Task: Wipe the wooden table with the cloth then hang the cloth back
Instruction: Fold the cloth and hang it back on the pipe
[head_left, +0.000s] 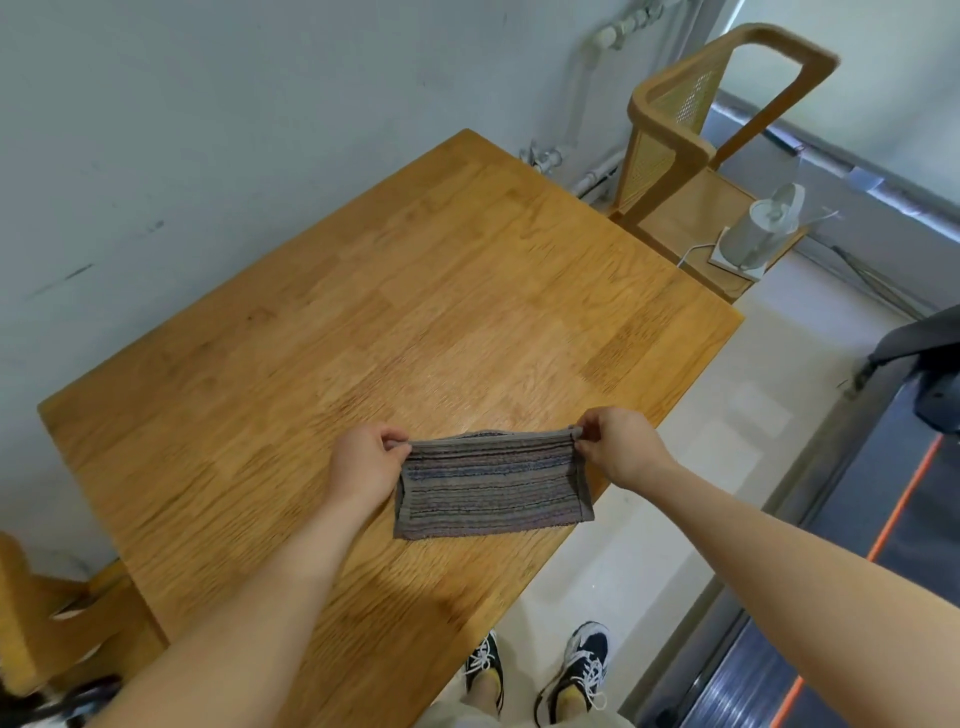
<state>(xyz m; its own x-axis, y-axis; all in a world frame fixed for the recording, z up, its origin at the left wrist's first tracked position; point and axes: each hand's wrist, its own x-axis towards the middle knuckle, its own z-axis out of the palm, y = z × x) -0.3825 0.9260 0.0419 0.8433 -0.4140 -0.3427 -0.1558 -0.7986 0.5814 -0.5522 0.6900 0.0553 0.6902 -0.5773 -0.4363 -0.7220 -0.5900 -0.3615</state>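
Note:
A grey cloth (491, 486) with thin coloured stripes hangs folded between both hands, just above the near right part of the wooden table (363, 322). My left hand (366, 460) pinches the cloth's upper left corner. My right hand (621, 444) pinches its upper right corner. The cloth is stretched flat between them, and its lower edge droops toward the tabletop. Whether that edge touches the wood is unclear.
A wooden chair (691, 150) with a cane back stands past the table's far right corner, with a white kettle (761, 231) on its seat. A grey wall (208, 130) runs along the table's left side. A treadmill (857, 597) lies at right. Another wooden chair (47, 618) is lower left.

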